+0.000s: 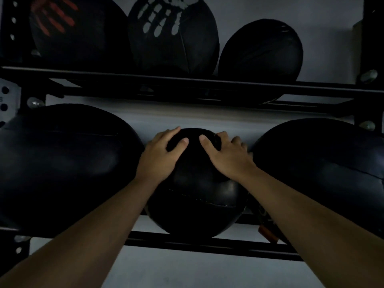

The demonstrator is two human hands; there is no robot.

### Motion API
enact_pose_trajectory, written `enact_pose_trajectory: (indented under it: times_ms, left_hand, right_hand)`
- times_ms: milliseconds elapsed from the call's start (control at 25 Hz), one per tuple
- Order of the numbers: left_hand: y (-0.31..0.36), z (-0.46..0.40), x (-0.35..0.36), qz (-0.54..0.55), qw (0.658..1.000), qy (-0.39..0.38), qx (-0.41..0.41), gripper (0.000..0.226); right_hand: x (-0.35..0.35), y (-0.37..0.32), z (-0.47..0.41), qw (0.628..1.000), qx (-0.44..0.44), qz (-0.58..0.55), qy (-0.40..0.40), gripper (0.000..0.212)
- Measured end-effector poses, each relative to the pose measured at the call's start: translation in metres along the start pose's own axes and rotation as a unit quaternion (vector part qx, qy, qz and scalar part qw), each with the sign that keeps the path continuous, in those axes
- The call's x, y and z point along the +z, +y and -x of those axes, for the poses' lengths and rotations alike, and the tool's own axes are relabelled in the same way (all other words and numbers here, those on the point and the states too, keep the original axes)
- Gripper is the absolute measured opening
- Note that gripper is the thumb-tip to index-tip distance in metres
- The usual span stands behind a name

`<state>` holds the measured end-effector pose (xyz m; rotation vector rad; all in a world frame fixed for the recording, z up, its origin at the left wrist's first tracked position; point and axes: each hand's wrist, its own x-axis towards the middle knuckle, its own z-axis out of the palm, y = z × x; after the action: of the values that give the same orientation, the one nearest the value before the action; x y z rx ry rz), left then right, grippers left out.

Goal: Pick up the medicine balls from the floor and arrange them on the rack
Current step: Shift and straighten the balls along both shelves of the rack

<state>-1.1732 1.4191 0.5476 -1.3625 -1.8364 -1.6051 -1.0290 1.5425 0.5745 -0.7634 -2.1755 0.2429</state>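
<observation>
A black medicine ball (197, 196) rests on the lower rails of the black rack (187, 244), in the gap between two bigger balls. My left hand (162, 154) lies on its upper left side, fingers spread over the top. My right hand (226, 154) grips its upper right side, thumb on top. Both hands hold this ball. A large black ball (62, 167) sits to its left and another large black ball (324, 175) to its right, both on the same shelf.
The upper shelf rail (187, 86) carries three balls: one with a red handprint (72, 28), one with a white handprint (172, 34), one plain black (261, 50). Rack uprights (8, 100) stand at both sides. A pale wall is behind.
</observation>
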Motion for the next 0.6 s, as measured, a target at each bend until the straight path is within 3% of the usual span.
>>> enact_pose_trajectory:
  times_ms: [160,360,480,600]
  left_hand:
    - [0.002,0.023,0.009,-0.021,0.999,0.019,-0.039,0.082]
    - [0.001,0.026,0.012,-0.052,0.997,0.059,-0.013,0.074]
    - [0.000,0.027,0.012,-0.049,0.997,0.055,-0.012,0.074]
    - [0.001,0.025,0.009,-0.066,0.997,0.034,-0.013,0.075]
  right_hand:
    - [-0.001,0.013,0.002,0.994,-0.073,-0.076,-0.005,0.072]
    - [0.004,0.015,0.002,0.994,-0.078,-0.068,0.024,0.060]
    - [0.001,0.013,0.005,0.995,-0.075,-0.061,0.003,0.061]
    - [-0.013,0.014,-0.001,0.993,-0.070,-0.051,-0.077,0.067]
